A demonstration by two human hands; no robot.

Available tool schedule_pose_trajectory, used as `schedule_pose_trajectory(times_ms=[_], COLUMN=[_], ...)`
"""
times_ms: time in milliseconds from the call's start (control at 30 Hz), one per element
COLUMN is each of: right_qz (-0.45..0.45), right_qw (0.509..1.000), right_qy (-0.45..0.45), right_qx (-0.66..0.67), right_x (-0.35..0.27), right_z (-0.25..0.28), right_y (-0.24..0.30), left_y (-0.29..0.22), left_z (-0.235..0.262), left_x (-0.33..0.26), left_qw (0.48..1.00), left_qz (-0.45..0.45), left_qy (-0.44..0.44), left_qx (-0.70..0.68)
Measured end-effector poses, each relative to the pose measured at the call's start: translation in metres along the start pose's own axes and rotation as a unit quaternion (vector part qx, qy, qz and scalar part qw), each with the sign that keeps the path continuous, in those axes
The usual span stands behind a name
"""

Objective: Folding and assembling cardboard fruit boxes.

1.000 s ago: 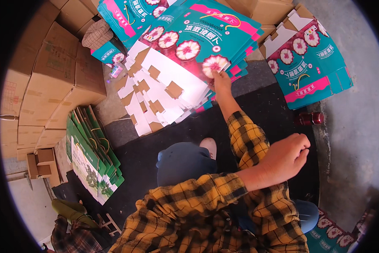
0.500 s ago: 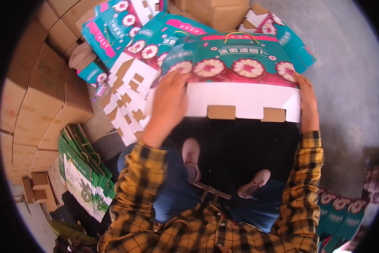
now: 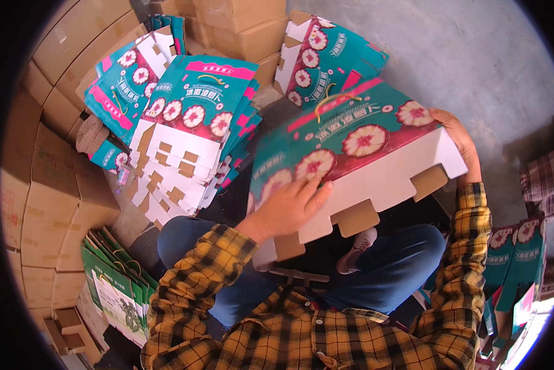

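Observation:
A teal and pink printed cardboard gift carton [image 3: 366,140] tilts in front of me above my lap, its right end higher. It has a yellow cord handle [image 3: 332,102] and white lower flaps with brown tabs. At its upper right end my right hand [image 3: 456,140] is closed round the edge, part of the fingers hidden behind the board. My left hand [image 3: 289,206] lies on the lower left of the printed face, fingers stretched out and apart. Ahead to the left, a fanned stack of similar flat cartons [image 3: 200,92] rests with white flaps toward me.
Brown boxes [image 3: 55,179] are piled along the left. Green cartons with handles [image 3: 117,277] lean at the lower left. Another teal carton pile [image 3: 332,52] lies ahead, on grey floor [image 3: 468,55]. More teal cartons [image 3: 511,253] stand at the lower right.
The carton has turned from nearly level to slanted, its left end swinging down toward me. My left hand has shifted from its left edge onto its printed face. My view has turned right.

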State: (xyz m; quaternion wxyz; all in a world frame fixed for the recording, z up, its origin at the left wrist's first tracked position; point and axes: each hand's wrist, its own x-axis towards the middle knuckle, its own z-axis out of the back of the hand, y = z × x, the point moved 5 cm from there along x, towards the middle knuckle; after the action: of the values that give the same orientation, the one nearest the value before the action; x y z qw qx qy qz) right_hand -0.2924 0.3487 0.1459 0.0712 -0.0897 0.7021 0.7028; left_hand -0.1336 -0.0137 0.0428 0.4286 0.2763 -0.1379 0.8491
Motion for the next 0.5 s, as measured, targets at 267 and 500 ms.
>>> schedule_pose_trajectory(times_ms=[267,500], right_qz=[-0.074,-0.018], right_qw=[0.985,0.962], right_qy=[0.153,0.187], right_qx=[0.021,-0.198], right_x=[-0.014,-0.054], right_z=[-0.042,-0.084], right_y=[-0.106,-0.107], left_y=[-0.013,-0.027], left_z=[-0.026,-0.059], left_x=[0.024,0.028], left_qw=[0.946,0.892], left_qz=[0.239,0.350], left_qy=[0.039,0.094], left_qx=[-0.213,-0.271])
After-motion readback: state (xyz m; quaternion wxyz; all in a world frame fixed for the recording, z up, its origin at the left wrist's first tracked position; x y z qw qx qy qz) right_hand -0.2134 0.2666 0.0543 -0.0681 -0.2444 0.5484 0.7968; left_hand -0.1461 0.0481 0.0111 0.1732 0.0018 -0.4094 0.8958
